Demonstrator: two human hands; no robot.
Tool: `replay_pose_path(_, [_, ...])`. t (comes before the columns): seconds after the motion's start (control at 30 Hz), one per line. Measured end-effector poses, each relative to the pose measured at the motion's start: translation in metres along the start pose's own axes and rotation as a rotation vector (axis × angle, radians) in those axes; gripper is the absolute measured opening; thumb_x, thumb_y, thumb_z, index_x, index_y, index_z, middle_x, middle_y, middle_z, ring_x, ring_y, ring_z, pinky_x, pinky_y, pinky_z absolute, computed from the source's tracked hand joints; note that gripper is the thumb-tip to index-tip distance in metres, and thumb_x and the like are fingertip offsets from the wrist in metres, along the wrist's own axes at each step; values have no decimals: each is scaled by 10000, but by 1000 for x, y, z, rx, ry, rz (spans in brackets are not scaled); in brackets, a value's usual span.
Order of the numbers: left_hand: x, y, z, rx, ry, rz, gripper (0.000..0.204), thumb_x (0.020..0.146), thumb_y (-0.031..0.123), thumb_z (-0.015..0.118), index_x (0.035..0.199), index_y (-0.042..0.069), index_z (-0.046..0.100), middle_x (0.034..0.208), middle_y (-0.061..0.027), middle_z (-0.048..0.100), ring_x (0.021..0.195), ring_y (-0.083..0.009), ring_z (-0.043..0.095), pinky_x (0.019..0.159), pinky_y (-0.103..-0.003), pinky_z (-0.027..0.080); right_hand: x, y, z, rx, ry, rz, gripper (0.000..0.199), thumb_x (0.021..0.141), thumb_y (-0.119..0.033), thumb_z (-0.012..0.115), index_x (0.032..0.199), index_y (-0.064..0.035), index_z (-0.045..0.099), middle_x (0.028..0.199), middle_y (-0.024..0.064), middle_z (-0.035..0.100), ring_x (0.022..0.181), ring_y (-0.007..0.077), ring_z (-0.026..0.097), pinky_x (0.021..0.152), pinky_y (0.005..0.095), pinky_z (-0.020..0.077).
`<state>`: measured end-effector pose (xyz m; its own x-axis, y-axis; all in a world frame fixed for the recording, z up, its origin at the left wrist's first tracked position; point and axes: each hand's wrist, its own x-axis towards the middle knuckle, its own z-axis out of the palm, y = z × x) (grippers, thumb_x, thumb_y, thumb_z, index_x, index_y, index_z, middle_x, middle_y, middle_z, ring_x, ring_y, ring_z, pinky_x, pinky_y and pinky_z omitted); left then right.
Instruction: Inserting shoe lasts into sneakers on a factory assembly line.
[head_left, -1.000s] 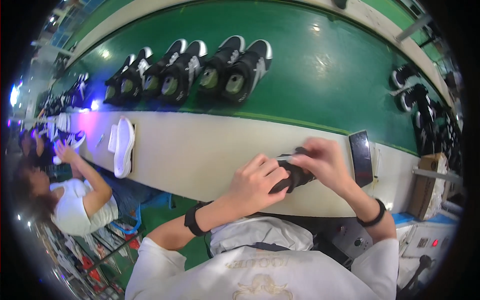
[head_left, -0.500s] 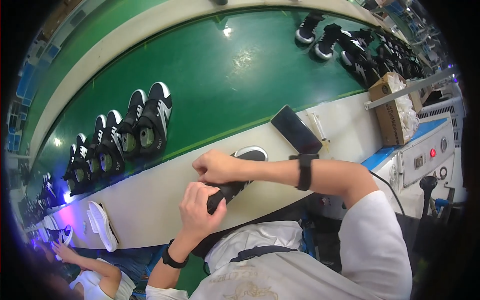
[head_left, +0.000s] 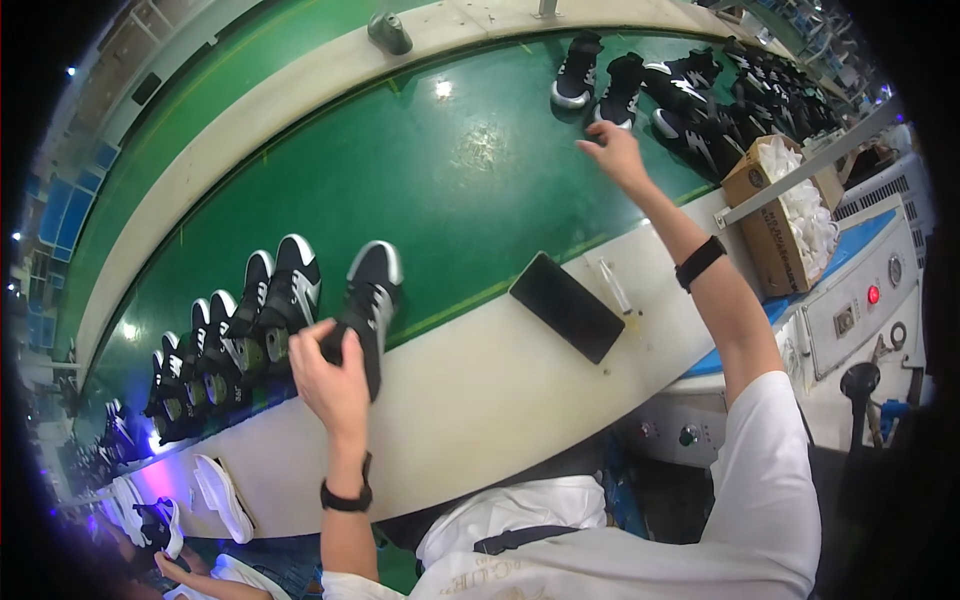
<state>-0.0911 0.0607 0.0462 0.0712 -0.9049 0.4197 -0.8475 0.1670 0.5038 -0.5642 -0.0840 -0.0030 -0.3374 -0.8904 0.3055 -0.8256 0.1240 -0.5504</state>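
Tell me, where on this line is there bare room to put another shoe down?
The widest bare stretch is the green belt between the shoe under the left hand and the shoes the right hand reaches toward. The cream ledge left of the flat black phone is free too. The belt's far-left row of shoes is packed.

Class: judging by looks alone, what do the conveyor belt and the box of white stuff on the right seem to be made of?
Conveyor belt: probably smooth green rubber or plastic sheet, glossy, since lamps reflect off it. Box: plain brown cardboard, matte, with an open top; the white filling looks like crumpled paper or cloth, unclear which.
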Motion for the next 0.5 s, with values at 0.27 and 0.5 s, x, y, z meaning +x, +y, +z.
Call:
replay_pose_path(0.27, [52, -33, 34, 67, -94, -3, 478, 857, 37, 626, 1315, -1, 496, 1297, -197, 517, 1239, -374, 480, 1058, -437, 369, 52, 89, 3, -397, 75, 334, 558, 786, -363, 774, 1186, -44, 550, 1249, 223, 530, 1179, 416, 517, 925, 491, 481])
replay_pose_path(0.5, [-55, -22, -23, 72, -218, 102, 351, 852, -59, 562, 1199, -5, 581, 1250, -197, 574, 1184, -354, 547, 1010, -434, 425, 60, 178, -81, -959, 439, 166, 259, 894, -194, 544, 1141, -115, 527, 1106, 147, 570, 1050, 333, 577, 908, 436, 457])
